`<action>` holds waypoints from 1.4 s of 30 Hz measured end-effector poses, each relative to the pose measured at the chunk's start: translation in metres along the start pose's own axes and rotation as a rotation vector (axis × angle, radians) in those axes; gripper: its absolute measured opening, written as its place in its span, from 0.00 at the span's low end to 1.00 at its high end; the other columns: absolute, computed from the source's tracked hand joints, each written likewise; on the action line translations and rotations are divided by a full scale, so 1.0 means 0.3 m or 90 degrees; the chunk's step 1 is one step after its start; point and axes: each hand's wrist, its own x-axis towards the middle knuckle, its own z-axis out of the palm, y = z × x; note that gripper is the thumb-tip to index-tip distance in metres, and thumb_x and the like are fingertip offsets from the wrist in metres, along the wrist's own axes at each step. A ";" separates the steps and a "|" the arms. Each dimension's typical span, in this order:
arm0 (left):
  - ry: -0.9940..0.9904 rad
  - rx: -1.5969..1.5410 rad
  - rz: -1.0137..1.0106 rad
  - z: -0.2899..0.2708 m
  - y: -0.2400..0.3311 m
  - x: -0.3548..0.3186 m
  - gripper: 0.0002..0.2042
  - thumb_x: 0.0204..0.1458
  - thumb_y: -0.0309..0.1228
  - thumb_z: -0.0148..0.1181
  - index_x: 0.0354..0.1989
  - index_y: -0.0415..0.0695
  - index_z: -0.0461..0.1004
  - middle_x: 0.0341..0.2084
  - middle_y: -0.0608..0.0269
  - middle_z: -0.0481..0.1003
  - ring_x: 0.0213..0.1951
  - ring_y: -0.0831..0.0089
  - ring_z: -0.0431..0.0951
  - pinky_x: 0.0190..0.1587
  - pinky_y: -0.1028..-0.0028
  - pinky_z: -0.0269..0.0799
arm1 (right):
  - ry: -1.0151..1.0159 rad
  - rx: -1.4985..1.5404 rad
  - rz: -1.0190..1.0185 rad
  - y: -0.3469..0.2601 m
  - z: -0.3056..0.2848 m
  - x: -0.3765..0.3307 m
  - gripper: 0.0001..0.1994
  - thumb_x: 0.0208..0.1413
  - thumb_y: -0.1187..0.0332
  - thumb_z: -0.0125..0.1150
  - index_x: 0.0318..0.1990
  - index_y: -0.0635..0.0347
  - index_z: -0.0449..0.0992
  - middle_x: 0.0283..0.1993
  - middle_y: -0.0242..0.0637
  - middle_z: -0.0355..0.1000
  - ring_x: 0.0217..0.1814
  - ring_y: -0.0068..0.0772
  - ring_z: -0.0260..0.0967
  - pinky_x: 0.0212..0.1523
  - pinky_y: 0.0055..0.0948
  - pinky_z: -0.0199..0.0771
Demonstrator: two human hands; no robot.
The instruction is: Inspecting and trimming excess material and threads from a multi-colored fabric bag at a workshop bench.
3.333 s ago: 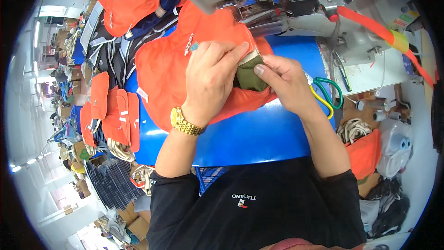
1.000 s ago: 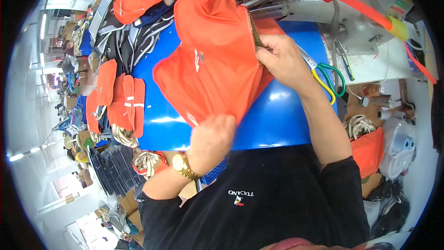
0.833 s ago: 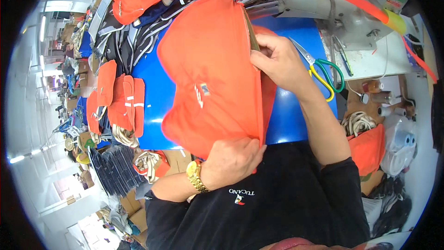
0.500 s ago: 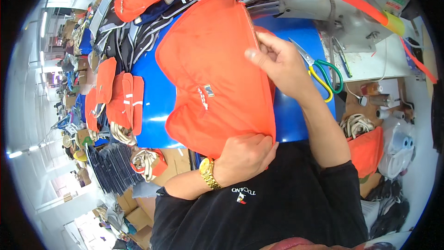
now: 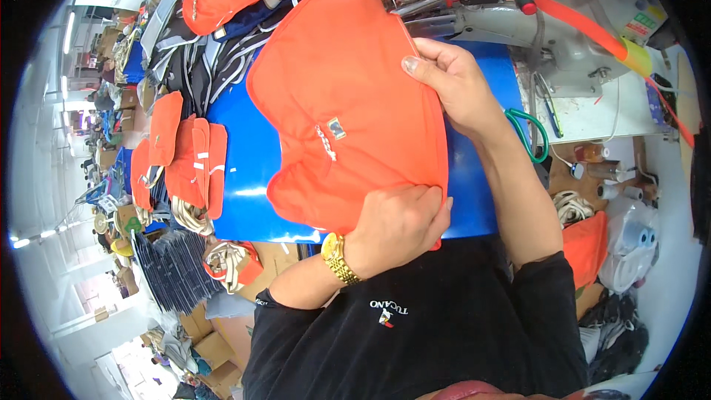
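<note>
Orange fabric piece (image 5: 348, 104) up in both our hands over blue table (image 5: 244, 170), spread flat facing us, small label patch near its middle. Left hand (image 5: 396, 226) clenched on bottom edge at 6 o'clock, gold watch (image 5: 339, 258) on that wrist. Right hand (image 5: 452, 85) pinching right edge at 2 o'clock, thumb on front. Sewing machine (image 5: 518, 15) at 12 to 1 o'clock behind fabric. Green-handled scissors (image 5: 529, 133) at 3 o'clock by our right wrist. Stack of orange pieces (image 5: 185, 155) at 9 o'clock on table edge.
</note>
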 end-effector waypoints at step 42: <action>0.045 -0.049 0.031 0.004 -0.115 0.085 0.15 0.60 0.40 0.60 0.26 0.42 0.75 0.23 0.53 0.78 0.32 0.54 0.80 0.34 0.56 0.76 | 0.334 -0.273 -0.166 -0.279 -0.232 -0.097 0.21 0.70 0.52 0.59 0.46 0.66 0.81 0.29 0.33 0.79 0.21 0.17 0.68 0.22 0.16 0.63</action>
